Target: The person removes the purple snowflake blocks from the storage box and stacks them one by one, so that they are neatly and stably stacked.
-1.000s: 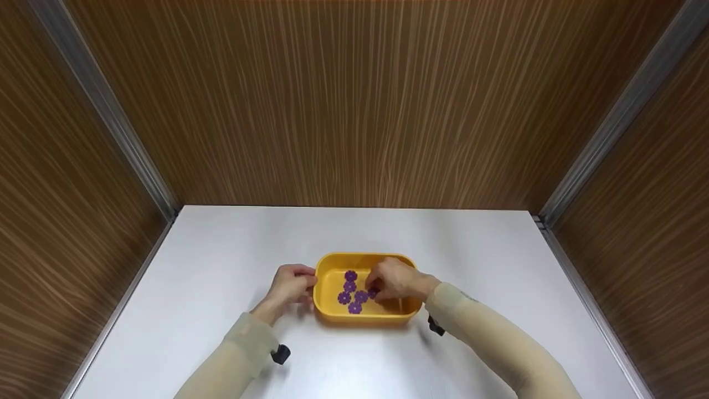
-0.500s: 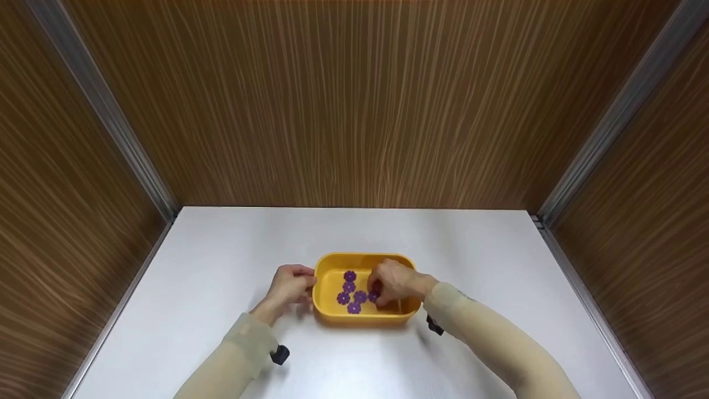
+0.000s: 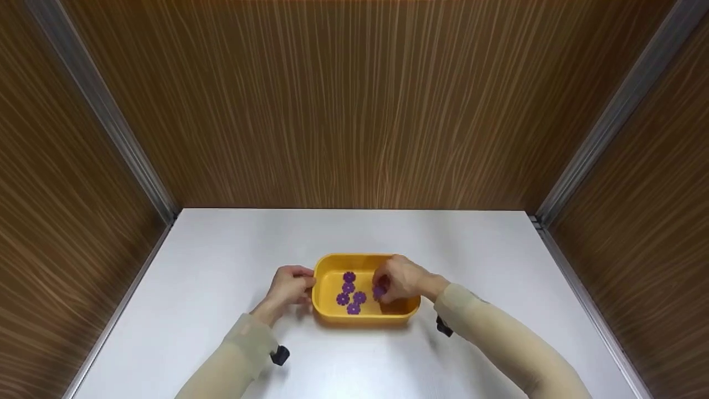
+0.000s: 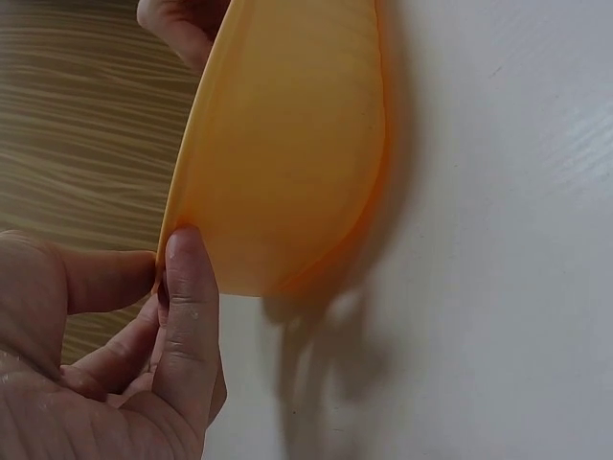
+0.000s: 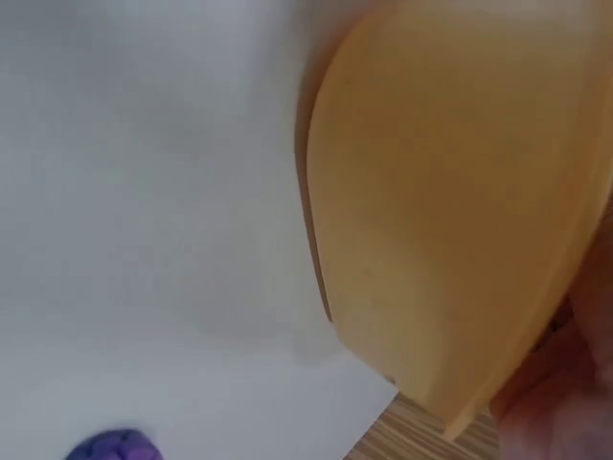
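A yellow rectangular tray [image 3: 366, 320] with rounded corners stands on the white table. Its left end is pinched at the rim by my left hand [image 3: 289, 285]; in the left wrist view, fingers of the left hand [image 4: 115, 355] lie on either side of the rim. My right hand [image 3: 403, 278] reaches over the tray's right part and pinches a small purple flower-shaped piece [image 3: 379, 292]. Several similar flower pieces [image 3: 348, 287] lie flat on the tray floor, left of the right hand. From the right wrist, the tray wall [image 5: 441, 192] hides most of that hand [image 5: 565, 393].
The white table [image 3: 232, 238] surrounds the tray. Brown wood-grain panels [image 3: 354, 105] rise at the back and both sides, with metal strips [image 3: 113, 116] at the corners. A purple rounded thing [image 5: 113, 446] of unclear kind shows at the right wrist view's lower edge.
My right hand has shifted slightly right, taking the pinched flower piece away from the others. The left hand keeps its hold on the tray's left rim, and the other pieces lie as before.
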{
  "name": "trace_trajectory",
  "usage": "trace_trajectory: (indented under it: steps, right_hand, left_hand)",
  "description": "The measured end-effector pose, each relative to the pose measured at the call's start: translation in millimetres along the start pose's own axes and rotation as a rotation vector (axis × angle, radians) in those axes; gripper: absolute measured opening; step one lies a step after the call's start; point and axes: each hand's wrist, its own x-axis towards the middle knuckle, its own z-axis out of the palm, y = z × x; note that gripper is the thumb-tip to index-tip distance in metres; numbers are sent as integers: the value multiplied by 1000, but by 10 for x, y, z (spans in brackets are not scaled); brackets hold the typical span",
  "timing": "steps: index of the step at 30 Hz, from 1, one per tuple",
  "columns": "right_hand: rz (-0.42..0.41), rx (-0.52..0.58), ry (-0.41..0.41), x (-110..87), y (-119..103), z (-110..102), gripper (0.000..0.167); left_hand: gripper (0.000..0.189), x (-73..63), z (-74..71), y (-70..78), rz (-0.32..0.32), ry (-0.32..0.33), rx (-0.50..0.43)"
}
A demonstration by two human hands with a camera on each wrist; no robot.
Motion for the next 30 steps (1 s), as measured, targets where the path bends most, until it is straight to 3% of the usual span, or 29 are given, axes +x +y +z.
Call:
trace_trajectory:
  steps: [13, 26, 30]
  right_hand:
    - [-28, 99, 129, -376, 93, -251, 33]
    - [-135, 99, 313, -700, 337, -233, 21]
    - [-120, 90, 349, -790, 390, -229, 19]
  left_hand:
    - [28, 15, 8, -2, -1, 0, -13]
    - [27, 12, 12, -24, 7, 1, -27]
    - [27, 12, 23, -24, 13, 0, -25]
